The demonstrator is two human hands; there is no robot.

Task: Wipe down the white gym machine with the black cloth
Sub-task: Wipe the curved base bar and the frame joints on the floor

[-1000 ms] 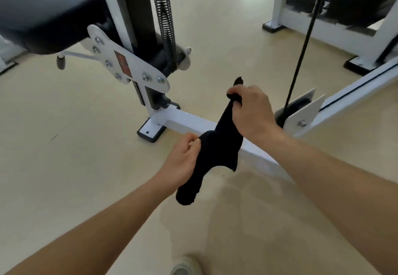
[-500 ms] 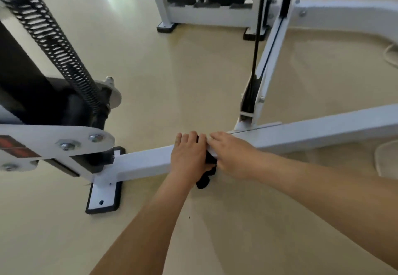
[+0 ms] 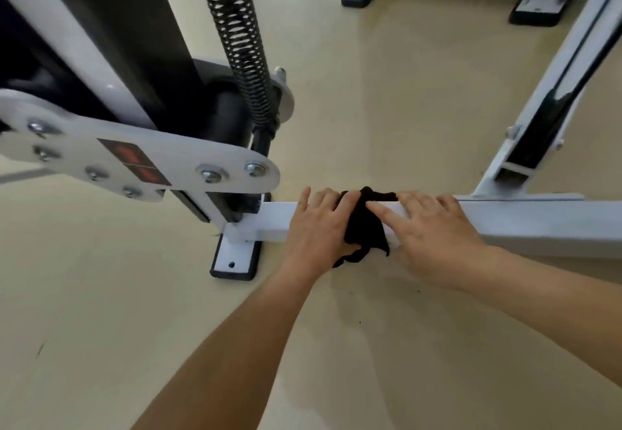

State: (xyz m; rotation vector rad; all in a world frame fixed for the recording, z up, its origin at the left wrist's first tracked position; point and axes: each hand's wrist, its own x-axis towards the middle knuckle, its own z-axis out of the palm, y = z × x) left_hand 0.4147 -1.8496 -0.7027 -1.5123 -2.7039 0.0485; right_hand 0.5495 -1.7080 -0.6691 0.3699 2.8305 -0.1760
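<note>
Head view: a second ago the cloth [image 3: 365, 227] hung in the air between the hands. Now it lies bunched over the machine's low bar [image 3: 538, 224], so I judge the wiping is only just starting. The left hand [image 3: 319, 227] lies across the bar with straight fingers, its forefinger on the cloth's edge, while the right hand [image 3: 434, 234] presses flat-fingered on the other edge; neither is clenched. The cloth is soft, crumpled black fabric and the bar a smooth white-painted square tube, near a coiled steel spring [image 3: 239, 42] and a glossy beige floor [image 3: 404, 93].
</note>
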